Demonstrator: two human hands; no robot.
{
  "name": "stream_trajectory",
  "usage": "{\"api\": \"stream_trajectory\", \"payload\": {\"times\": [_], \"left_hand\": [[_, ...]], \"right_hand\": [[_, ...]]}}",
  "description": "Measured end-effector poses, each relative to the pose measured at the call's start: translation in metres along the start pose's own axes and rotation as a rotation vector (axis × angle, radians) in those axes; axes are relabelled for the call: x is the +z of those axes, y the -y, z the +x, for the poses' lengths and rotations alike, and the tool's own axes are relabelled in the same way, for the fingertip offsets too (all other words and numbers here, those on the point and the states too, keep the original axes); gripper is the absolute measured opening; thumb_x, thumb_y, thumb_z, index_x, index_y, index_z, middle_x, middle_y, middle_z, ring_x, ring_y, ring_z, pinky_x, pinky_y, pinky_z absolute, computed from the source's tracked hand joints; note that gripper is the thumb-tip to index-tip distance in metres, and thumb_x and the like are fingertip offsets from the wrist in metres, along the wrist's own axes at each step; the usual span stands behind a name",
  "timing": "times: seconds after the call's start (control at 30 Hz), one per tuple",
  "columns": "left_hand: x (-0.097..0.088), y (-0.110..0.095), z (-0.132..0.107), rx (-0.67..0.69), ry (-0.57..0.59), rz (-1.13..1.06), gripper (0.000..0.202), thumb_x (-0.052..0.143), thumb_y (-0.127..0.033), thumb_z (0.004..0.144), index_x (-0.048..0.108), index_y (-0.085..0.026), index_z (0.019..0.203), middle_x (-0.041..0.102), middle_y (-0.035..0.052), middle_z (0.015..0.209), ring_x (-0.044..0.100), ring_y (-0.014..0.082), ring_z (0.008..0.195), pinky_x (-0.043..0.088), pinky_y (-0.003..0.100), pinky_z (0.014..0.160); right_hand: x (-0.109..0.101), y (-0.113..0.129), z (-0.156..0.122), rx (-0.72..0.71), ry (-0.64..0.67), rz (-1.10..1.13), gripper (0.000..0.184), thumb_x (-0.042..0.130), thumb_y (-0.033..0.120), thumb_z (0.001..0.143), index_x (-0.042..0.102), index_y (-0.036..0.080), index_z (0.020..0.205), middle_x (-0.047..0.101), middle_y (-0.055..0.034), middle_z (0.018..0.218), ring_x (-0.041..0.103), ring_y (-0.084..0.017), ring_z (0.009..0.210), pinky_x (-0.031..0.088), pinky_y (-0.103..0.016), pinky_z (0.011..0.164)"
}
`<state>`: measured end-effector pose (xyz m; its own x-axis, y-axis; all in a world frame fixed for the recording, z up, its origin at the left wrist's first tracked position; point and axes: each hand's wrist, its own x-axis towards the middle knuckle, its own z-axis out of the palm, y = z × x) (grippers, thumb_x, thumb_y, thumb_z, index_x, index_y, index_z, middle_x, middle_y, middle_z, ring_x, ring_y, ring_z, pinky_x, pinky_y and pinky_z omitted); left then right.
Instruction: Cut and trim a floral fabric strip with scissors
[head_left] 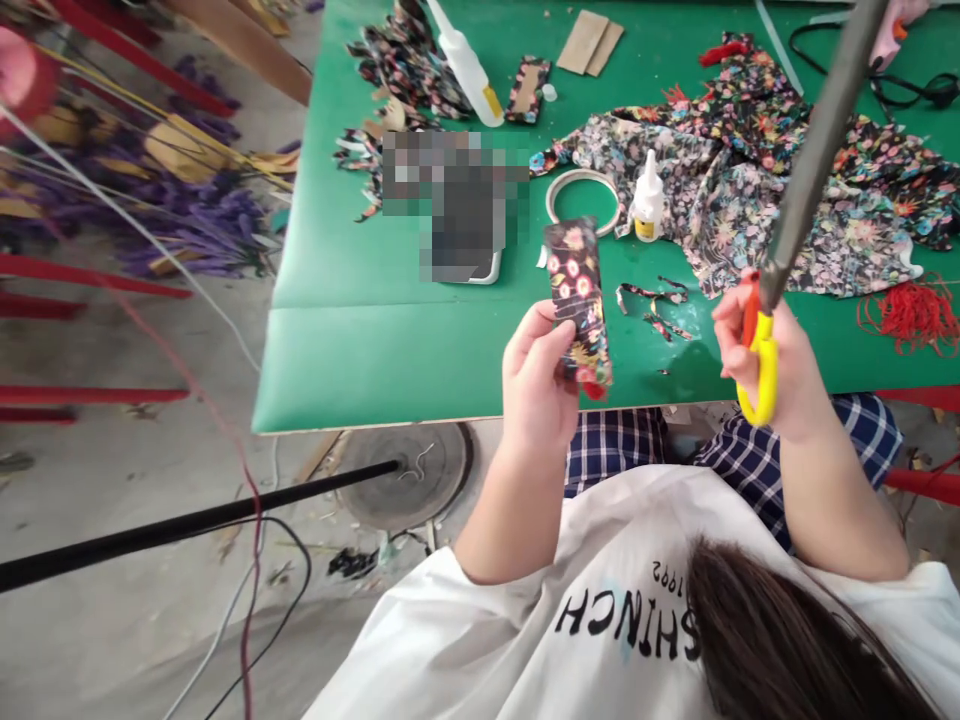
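Green table (pixel 360 330); left hand (pixel 536 385) raised pinching fabric strip (pixel 577 300); right hand (pixel 765 365) gripping scissors (pixel 759 350).

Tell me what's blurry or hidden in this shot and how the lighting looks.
Head view: the scissors in the right hand blur near the lens; a pixelated patch masks something on the green table; the floral strip in the left hand is sharp; lighting even, no harsh glare.
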<state>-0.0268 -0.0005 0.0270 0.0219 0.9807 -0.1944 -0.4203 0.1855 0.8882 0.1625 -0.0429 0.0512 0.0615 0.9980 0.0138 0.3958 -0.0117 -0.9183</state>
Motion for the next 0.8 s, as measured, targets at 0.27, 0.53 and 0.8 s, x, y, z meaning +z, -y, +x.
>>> {"api": "stream_trajectory", "payload": {"times": [0.27,0.53,0.8], "left_hand": [[0.012,-0.006,-0.017,0.269,-0.15,0.003,0.033,0.078,-0.037,0.071,0.057,-0.026,0.093,0.062,-0.0051,0.078,0.061,0.0078,0.063,0.053,0.016,0.056],[0.018,-0.011,-0.031,0.47,-0.242,0.11,0.028,0.077,-0.034,0.073,0.058,-0.028,0.093,0.064,-0.0053,0.086,0.063,0.0091,0.067,0.053,0.018,0.055],[0.01,-0.007,-0.035,0.457,-0.223,0.252,0.028,0.067,-0.04,0.081,0.054,-0.035,0.106,0.066,-0.0044,0.096,0.063,0.0095,0.059,0.046,0.021,0.046]], "right_hand": [[0.01,-0.008,-0.05,0.01,-0.039,-0.486,0.054,0.06,0.07,0.067,0.044,0.023,0.088,0.051,0.0034,0.067,0.049,-0.014,0.054,0.038,-0.027,0.05],[0.008,-0.006,-0.055,-0.286,-0.299,-0.849,0.033,0.064,0.046,0.077,0.057,0.018,0.093,0.053,0.0017,0.06,0.053,-0.014,0.053,0.04,-0.027,0.052],[0.005,-0.002,-0.055,-0.262,-0.251,-0.912,0.038,0.06,0.053,0.078,0.058,0.018,0.092,0.056,-0.0021,0.063,0.058,-0.018,0.058,0.04,-0.03,0.053]]}}
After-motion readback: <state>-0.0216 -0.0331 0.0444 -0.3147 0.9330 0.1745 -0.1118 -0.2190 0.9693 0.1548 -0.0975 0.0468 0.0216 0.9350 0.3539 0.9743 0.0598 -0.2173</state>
